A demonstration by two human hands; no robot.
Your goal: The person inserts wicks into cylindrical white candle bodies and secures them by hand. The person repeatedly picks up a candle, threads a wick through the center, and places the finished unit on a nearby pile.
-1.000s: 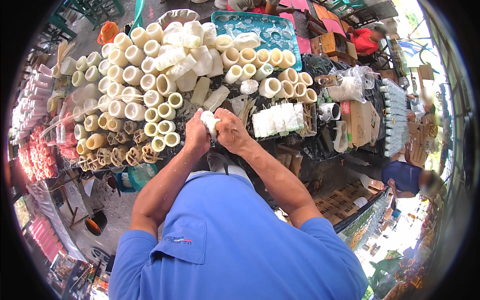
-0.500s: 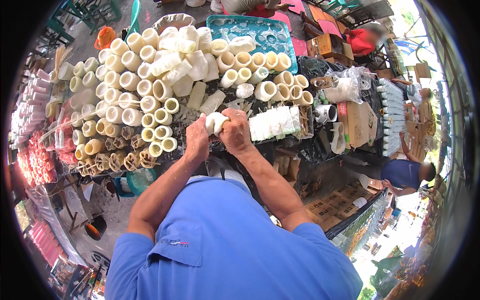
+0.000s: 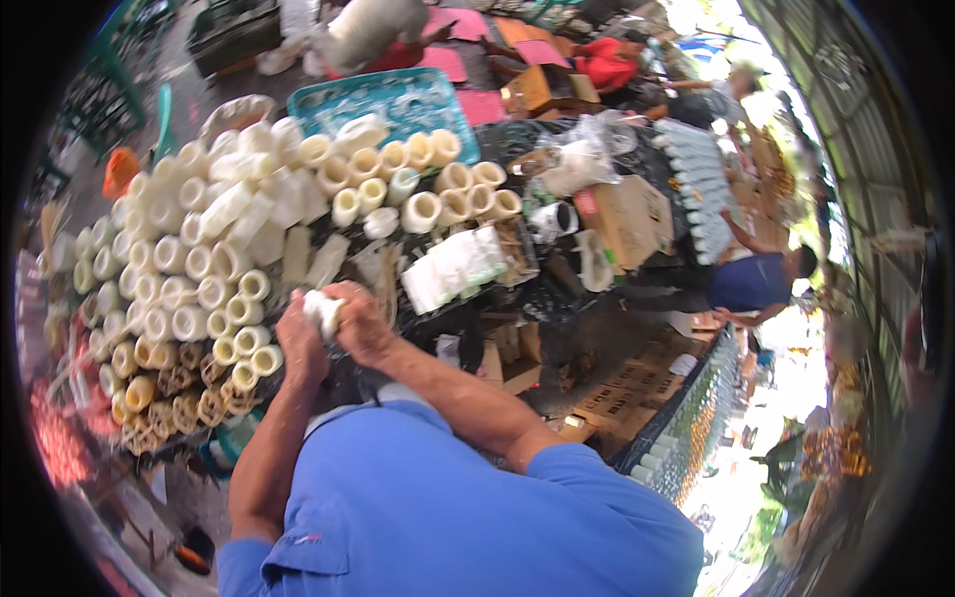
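Observation:
Both my hands meet at the table's near edge around a soft white lump (image 3: 320, 314), which looks like wax or dough. My left hand (image 3: 301, 338) grips it from the left, and my right hand (image 3: 362, 328) is wrapped over its right side. Fingers hide much of the lump. To the left stand many cream-coloured hollow cylinders (image 3: 189, 323) in rows, their round openings showing. Behind my hands lie pale flat slabs (image 3: 326, 261). A row of white blocks (image 3: 453, 270) sits to the right, close to the table edge.
A teal tray (image 3: 383, 84) with white residue lies at the back. Brown cylinders with slotted walls (image 3: 186, 412) stand at the front left. On the right are a cardboard box (image 3: 629, 221) and clear plastic bags (image 3: 587, 159). A person in dark blue (image 3: 748, 283) stands at right.
The view has turned, so the table and my hands appear farther left and lower. Both hands keep hold of the white lump, with their grip slightly shifted.

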